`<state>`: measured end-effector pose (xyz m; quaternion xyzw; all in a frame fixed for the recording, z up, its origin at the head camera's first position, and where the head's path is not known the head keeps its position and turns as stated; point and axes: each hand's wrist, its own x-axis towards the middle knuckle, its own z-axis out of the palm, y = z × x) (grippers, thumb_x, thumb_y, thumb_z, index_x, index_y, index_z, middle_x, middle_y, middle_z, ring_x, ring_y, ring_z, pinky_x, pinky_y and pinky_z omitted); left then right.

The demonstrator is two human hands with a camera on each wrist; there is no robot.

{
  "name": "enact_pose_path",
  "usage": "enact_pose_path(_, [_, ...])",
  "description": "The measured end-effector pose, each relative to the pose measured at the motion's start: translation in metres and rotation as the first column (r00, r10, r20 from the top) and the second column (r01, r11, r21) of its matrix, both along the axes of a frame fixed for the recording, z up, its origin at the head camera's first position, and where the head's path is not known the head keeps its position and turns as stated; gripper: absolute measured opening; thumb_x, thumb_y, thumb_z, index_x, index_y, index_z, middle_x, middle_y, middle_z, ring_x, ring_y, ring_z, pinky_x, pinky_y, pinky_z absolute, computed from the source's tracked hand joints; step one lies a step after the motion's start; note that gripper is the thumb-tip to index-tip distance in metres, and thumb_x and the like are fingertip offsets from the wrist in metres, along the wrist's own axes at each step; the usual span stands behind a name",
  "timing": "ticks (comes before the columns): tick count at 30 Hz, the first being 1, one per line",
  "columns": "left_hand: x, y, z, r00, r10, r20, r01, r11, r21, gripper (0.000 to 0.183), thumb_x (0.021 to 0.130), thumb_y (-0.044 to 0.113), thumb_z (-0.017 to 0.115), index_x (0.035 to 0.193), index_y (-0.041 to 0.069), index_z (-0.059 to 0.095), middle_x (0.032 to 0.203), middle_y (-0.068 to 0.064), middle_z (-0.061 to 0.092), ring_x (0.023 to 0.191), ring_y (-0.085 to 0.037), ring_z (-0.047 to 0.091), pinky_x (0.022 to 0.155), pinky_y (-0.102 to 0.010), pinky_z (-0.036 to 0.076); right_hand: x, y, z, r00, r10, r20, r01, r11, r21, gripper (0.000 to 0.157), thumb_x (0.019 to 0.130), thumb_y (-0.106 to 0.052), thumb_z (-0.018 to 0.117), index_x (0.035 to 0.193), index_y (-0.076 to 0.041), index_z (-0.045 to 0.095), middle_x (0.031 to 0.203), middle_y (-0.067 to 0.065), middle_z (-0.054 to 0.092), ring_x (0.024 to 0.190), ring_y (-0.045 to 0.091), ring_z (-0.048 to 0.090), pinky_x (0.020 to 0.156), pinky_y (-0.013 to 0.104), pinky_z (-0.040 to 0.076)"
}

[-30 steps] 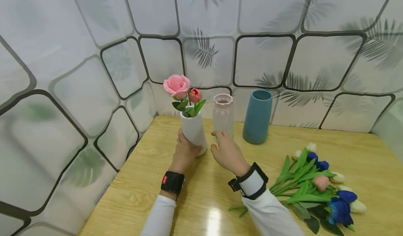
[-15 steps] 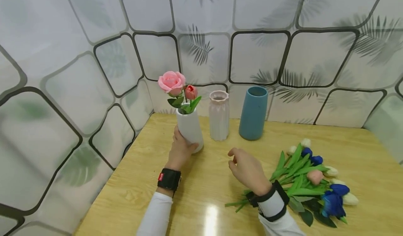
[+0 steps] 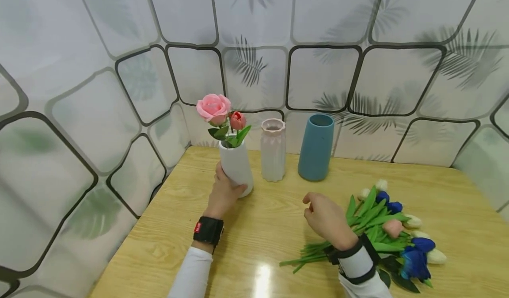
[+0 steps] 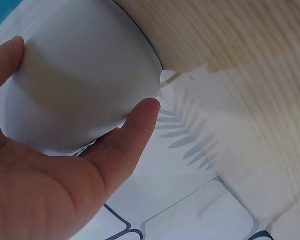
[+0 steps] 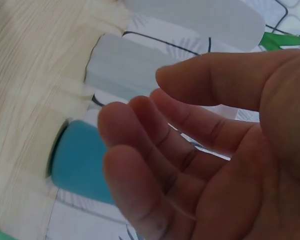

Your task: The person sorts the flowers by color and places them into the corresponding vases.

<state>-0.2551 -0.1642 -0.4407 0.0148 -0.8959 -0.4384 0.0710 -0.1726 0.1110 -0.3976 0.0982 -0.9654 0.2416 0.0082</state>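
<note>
My left hand (image 3: 223,195) grips the lower part of a white vase (image 3: 237,165); in the left wrist view the thumb and fingers curve round its wall (image 4: 90,70). A pink rose (image 3: 214,109) and a red tulip (image 3: 237,120) stand in that vase. My right hand (image 3: 327,218) is over the table beside a bunch of flowers (image 3: 374,227), its fingers loosely curled and holding nothing. The bunch has green stems with white, blue and pink blooms, partly hidden by the right wrist.
A pale pink ribbed vase (image 3: 273,152) and a blue vase (image 3: 316,150) stand upright toward the back of the wooden table (image 3: 246,245). A patterned curtain (image 3: 322,77) rises behind and to the left.
My right hand has moved away from the pale pink vase, rightward and toward me, to the flower bunch. The left hand still holds the white vase.
</note>
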Motion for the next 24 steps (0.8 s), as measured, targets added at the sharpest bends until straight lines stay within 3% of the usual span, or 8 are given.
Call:
enact_pose_path(12, [0.0,-0.002,-0.001,1.0,-0.012,-0.011,0.012,1.0,-0.019,0.104,0.088,0.026,0.077,0.155,0.012,0.0,0.146,-0.032,0.033,0.13,-0.05,0.044,0.103,-0.063,0.039,0.008,0.017,0.002,0.996,0.017,0.082,-0.02,0.999,0.031,0.018,0.093,-0.007,0.062,0.11,-0.001,0.065,0.075,0.002,0.06,0.057,0.014,0.049,0.05,0.031,0.038])
enact_pose_path(20, [0.001,-0.002,-0.001,1.0,-0.012,-0.024,0.011,1.0,-0.026,0.105,0.088,0.027,0.077,0.156,0.011,-0.002,0.146,-0.033,0.033,0.13,-0.05,0.045,0.102,-0.063,0.04,0.009,0.028,0.001,0.989,0.045,0.144,-0.05,0.998,0.033,0.015,0.09,-0.007,0.062,0.104,-0.001,0.064,0.062,0.002,0.049,0.051,0.015,0.041,0.049,0.03,0.032])
enact_pose_path(24, [0.001,0.0,-0.001,1.0,-0.003,-0.019,0.002,0.999,-0.034,0.105,0.088,0.027,0.077,0.156,0.012,-0.002,0.144,-0.034,0.034,0.128,-0.051,0.046,0.1,-0.063,0.041,0.01,0.036,0.001,0.976,0.051,0.21,-0.06,0.997,0.037,0.014,0.088,-0.008,0.067,0.1,-0.002,0.063,0.069,0.003,0.053,0.053,0.016,0.042,0.053,0.031,0.036])
